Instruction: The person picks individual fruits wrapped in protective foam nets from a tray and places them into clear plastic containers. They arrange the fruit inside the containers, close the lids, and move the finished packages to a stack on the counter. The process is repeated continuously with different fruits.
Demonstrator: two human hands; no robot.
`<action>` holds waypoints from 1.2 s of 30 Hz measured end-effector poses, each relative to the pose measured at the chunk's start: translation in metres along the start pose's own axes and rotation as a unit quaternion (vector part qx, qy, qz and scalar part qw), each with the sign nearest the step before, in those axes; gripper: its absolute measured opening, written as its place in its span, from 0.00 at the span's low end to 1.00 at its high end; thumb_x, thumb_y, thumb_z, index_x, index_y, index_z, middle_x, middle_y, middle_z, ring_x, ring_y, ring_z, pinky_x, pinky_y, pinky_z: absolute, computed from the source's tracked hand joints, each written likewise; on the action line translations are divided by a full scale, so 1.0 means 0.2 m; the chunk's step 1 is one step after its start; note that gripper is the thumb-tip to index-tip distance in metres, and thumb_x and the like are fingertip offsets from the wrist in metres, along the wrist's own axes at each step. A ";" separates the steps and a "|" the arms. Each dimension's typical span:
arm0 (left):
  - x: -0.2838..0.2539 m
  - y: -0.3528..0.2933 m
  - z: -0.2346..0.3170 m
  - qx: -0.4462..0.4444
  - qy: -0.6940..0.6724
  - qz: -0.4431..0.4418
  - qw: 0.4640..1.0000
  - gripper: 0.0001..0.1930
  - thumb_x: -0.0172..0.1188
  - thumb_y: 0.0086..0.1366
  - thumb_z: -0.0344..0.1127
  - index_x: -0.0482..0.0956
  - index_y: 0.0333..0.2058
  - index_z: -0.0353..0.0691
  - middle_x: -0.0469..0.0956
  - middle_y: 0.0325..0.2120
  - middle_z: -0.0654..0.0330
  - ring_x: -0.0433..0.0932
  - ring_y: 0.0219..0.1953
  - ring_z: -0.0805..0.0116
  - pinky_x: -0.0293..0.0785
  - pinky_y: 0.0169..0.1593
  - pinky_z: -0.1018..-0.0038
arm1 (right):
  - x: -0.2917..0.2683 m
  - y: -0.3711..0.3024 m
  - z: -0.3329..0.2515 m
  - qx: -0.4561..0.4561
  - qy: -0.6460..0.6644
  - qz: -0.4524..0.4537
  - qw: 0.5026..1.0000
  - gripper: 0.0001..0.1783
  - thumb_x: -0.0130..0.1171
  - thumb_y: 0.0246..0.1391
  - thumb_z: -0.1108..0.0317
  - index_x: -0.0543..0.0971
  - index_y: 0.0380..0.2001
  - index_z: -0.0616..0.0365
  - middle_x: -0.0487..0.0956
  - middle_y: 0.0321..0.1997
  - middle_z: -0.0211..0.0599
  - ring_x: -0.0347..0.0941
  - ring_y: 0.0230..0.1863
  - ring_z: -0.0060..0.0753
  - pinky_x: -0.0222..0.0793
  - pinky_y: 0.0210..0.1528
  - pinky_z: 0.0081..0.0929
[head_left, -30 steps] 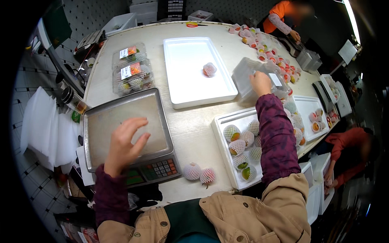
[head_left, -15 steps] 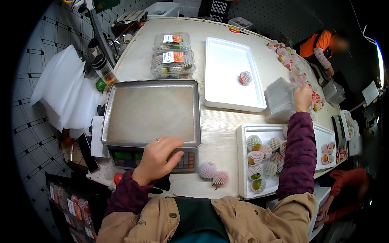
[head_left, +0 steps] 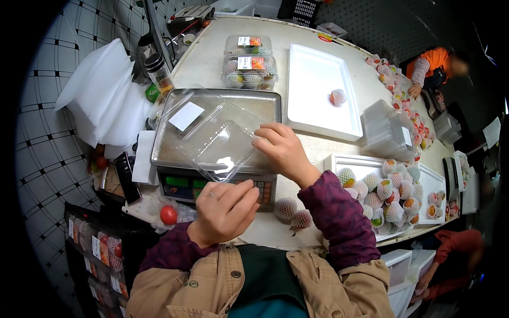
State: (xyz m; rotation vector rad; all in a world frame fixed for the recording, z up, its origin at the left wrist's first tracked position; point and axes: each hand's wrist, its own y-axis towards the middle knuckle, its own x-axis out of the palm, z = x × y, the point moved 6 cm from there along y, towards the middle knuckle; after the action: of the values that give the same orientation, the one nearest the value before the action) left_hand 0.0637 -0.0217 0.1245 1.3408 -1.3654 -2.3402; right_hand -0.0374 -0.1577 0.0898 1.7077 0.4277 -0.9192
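Observation:
A clear plastic clamshell box, its lid raised and a white label on it, is tilted over the metal pan of a weighing scale. My right hand grips the box's right edge with bent fingers. Close to the box's near corner is my left hand, its fingers loosely bent and slightly apart, with nothing visible in them. Two round fruits in foam nets lie on the table between the scale and my right sleeve.
A white foam tray holds one netted fruit. Stacked clear boxes stand beside it, above a foam crate of netted fruit. Two packed boxes sit behind the scale. Foam sheets lean at left. Two other people are at the right.
My right hand has come from the stacked boxes to the scale, bringing a clear clamshell box. My left hand has shifted right and nearer to me. The view has turned slightly.

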 end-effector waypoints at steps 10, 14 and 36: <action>0.17 -0.07 -0.20 -0.025 0.119 -0.143 0.982 0.21 0.64 0.48 0.29 0.75 0.44 0.38 0.75 0.42 0.55 0.74 0.46 0.57 0.56 0.61 0.52 | -0.37 -0.30 0.04 0.213 0.036 0.050 0.975 0.06 0.58 0.48 0.74 0.76 0.32 0.59 0.77 0.30 0.39 0.73 0.34 0.44 0.69 0.35 0.34; 0.21 -0.05 -0.11 0.004 0.043 -0.041 0.998 0.19 0.62 0.48 0.25 0.76 0.42 0.37 0.76 0.39 0.54 0.75 0.44 0.55 0.66 0.55 0.57 | -0.46 -0.67 -0.02 0.384 0.072 0.027 0.920 0.05 0.59 0.50 0.72 0.77 0.29 0.62 0.77 0.27 0.41 0.73 0.28 0.43 0.68 0.32 0.30; 0.73 -0.19 0.10 -0.472 -0.705 -0.208 0.486 0.20 0.43 0.69 0.37 0.56 0.57 0.39 0.69 0.52 0.46 0.74 0.51 0.54 0.79 0.39 0.66 | -0.16 -1.15 -0.26 0.563 0.648 0.323 0.398 0.17 0.42 0.64 0.66 0.70 0.48 0.66 0.74 0.47 0.39 0.71 0.47 0.31 0.69 0.50 0.32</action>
State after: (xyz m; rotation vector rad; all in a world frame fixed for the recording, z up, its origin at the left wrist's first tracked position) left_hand -0.0279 -0.0580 0.0075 -0.9875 0.7333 -3.4131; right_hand -0.1961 -0.0256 -0.0301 3.2197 -0.0893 1.3809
